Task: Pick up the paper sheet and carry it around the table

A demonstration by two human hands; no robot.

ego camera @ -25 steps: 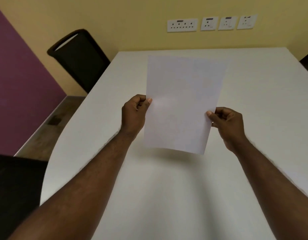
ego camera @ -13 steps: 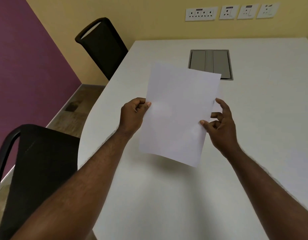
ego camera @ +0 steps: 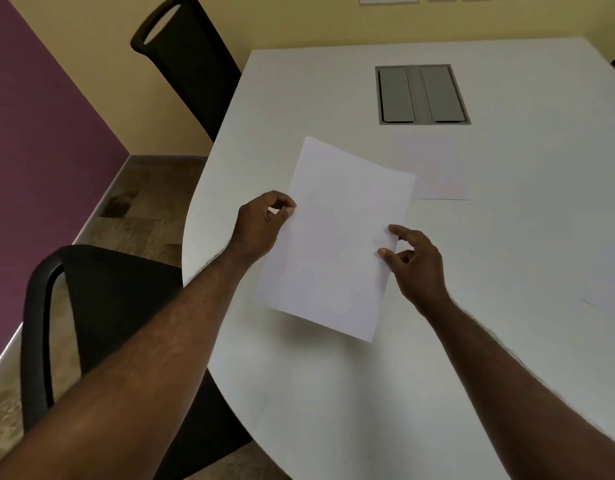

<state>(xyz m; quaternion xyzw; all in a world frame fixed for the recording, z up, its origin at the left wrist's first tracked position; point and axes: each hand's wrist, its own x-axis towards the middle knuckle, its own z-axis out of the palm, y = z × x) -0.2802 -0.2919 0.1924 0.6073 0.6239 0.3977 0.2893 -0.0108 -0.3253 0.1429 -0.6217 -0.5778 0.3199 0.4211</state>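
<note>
A blank white sheet of paper hangs low over the white table, tilted a little to the right. My left hand pinches its left edge between thumb and forefinger. My right hand pinches the right edge, thumb on top and the other fingers loosely spread. A soft shadow lies under the sheet's near edge.
A second white sheet lies flat on the table just beyond, partly covered. A grey cable hatch is set into the tabletop farther back. Black chairs stand at the left: one near, one far. Another sheet's corner shows at right.
The sheet has come down closer to the table and tilted. My view has dipped and shifted, revealing the hatch and the second sheet. My right hand's fingers have loosened on the edge.
</note>
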